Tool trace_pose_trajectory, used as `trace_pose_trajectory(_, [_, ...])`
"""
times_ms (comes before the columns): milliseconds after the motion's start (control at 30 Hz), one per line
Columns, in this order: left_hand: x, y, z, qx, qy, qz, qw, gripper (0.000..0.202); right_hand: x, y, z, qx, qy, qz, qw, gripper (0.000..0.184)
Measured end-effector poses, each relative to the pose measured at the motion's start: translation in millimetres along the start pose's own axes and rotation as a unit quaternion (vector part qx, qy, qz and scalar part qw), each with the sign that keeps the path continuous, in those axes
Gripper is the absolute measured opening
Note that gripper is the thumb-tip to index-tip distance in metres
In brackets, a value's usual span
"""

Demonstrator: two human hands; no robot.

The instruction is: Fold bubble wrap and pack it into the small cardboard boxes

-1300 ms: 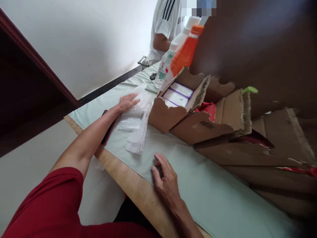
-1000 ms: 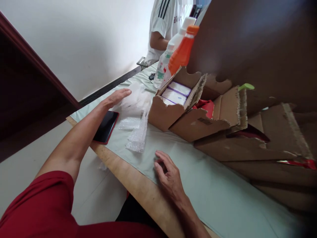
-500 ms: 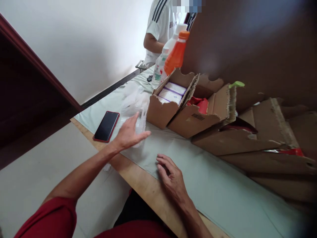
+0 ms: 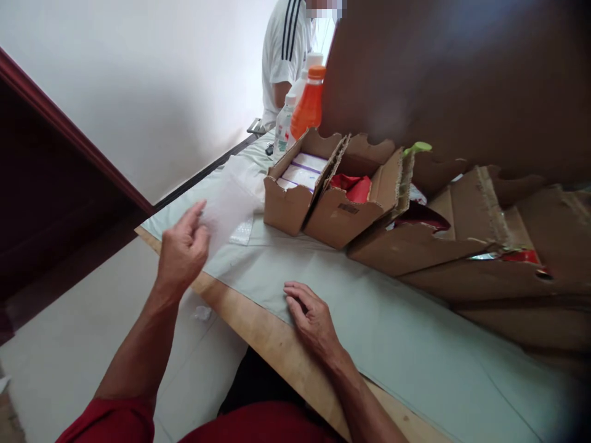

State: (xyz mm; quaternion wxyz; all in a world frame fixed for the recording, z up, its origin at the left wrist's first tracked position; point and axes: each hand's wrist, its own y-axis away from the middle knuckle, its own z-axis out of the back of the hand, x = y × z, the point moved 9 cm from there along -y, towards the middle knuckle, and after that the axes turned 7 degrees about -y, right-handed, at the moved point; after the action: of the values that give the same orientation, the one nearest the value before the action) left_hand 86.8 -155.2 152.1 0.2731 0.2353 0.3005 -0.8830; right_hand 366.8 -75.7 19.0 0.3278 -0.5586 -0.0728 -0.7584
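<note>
My left hand (image 4: 182, 249) is closed, with thumb and fingers pinching the near edge of a translucent plastic bag (image 4: 231, 200). The bag is blurred and slants up and away from the fingers over the table. Below it, a piece of bubble wrap (image 4: 242, 231) lies on the pale green cloth (image 4: 258, 264). My right hand (image 4: 314, 314) rests at the table's near edge with nothing in it, fingers loosely curved and the thumb apart. The phone is out of sight; my left hand covers about where it lay.
Cardboard boxes (image 4: 286, 212) stand in a row along the right, holding white packs (image 4: 302, 175) and a red packet (image 4: 353, 187). Behind them are an orange bottle (image 4: 308, 104) and clear bottles (image 4: 282, 132). A person in a white shirt (image 4: 281, 61) is at the far end.
My left hand has drawn back to the left and closed on the plastic bag, lifting it off the bubble wrap. The phone no longer shows. My right hand stays about where it was.
</note>
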Motion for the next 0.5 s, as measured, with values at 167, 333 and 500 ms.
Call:
trace_pose_trajectory(167, [13.6,-53.1,-34.8,0.012,0.116,0.006,0.993,0.060,1.1,0.3,-1.3,-0.002,0.009,0.010,1.000,0.024])
trace_pose_trajectory(333, [47.3,-86.2,-101.4,0.067,0.045,0.084,0.993,0.076,1.8,1.9,-1.7,-0.003,0.015,0.021,1.000,0.025])
trace_pose_trajectory(500, [14.6,-36.5,-87.7,-0.024,-0.079,-0.074,0.994,0.068,0.1,0.1,-5.2,0.006,0.018,0.024,1.000,0.027])
